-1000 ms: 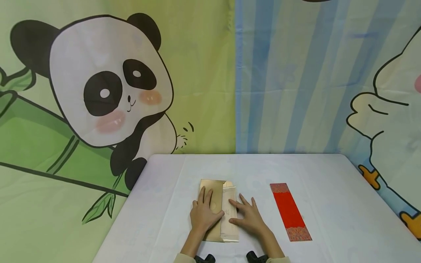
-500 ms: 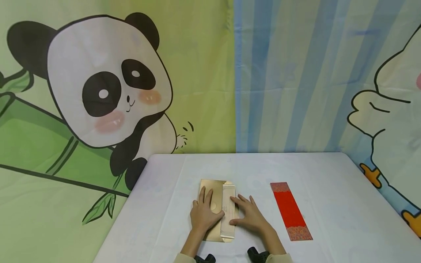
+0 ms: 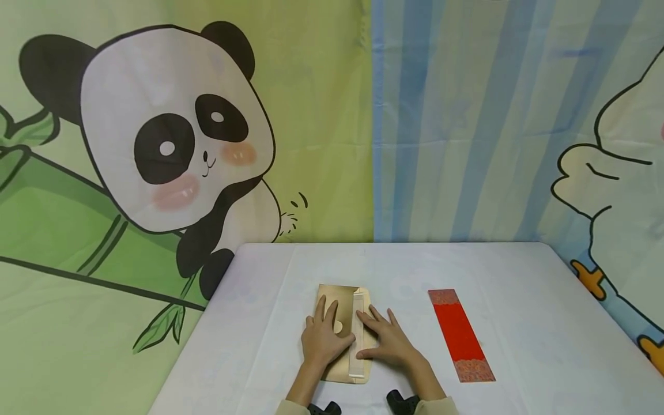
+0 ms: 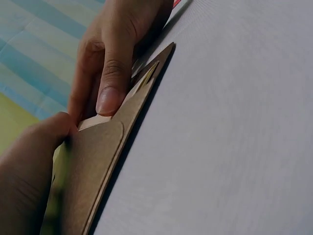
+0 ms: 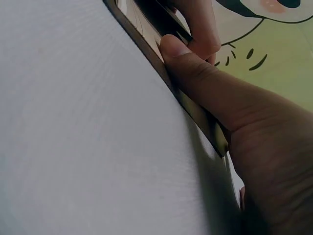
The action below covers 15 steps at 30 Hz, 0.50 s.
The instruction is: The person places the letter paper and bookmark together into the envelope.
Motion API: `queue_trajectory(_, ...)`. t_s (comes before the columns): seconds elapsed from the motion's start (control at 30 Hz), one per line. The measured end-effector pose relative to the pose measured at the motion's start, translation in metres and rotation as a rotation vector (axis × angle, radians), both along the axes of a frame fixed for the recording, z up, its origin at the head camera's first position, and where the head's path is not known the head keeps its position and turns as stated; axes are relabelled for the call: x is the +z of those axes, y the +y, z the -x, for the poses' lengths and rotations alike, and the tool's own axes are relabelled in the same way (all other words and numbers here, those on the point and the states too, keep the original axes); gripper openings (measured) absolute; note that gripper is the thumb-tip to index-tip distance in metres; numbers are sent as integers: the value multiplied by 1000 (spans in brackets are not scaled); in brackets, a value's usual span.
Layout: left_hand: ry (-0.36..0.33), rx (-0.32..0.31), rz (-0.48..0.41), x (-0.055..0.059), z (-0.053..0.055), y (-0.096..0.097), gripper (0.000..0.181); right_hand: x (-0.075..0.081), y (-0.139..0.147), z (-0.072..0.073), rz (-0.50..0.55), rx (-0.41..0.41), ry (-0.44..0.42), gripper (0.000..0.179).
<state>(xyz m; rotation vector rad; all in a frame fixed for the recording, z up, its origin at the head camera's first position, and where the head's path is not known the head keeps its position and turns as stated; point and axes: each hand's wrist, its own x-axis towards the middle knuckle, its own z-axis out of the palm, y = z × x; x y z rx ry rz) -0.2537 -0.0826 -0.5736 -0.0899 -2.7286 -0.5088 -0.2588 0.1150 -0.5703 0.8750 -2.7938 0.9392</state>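
Note:
A gold-tan paper envelope (image 3: 339, 370) lies on the table in the head view, its opening along the right side. Part of a pale folded paper (image 3: 357, 369) shows at that opening, the remainder hidden under the envelope's face. My left hand (image 3: 323, 341) rests on the envelope with fingers spread and the thumb at the opening's edge. From the right, my right hand (image 3: 388, 341) touches the folded paper with extended thumb and forefinger. In the left wrist view the right thumb presses on the paper (image 4: 95, 121) beside the brown-looking envelope (image 4: 95, 161).
A red strip (image 3: 459, 331) with patterned ends lies on the white tabletop (image 3: 529, 305) right of the hands. Behind the table hangs a printed curtain (image 3: 321, 144) with a panda. Dark wrist devices (image 3: 402, 402) show at both sleeves.
The right hand has moved slightly left, and the folded paper has slid left into the envelope, so a narrower band shows. The left hand has stayed in place on the envelope.

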Motion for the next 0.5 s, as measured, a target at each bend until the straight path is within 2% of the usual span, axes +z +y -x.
queue_trajectory(0.13, 6, 0, -3, 0, 0, 1, 84, 0, 3, 0, 29, -10, -34, 100)
queue_trajectory(0.23, 14, -2, -7, -1, 1, 1, 84, 1, 6, 0, 36, 10, -42, 101)
queue_trajectory(0.37, 15, -6, -13, -1, 1, 1, 83, 3, 8, 1, 10, 50, -30, 101)
queue_trajectory(0.5, 6, -1, -14, -1, 1, 1, 83, 3, 5, 0, -7, 44, -13, 102)
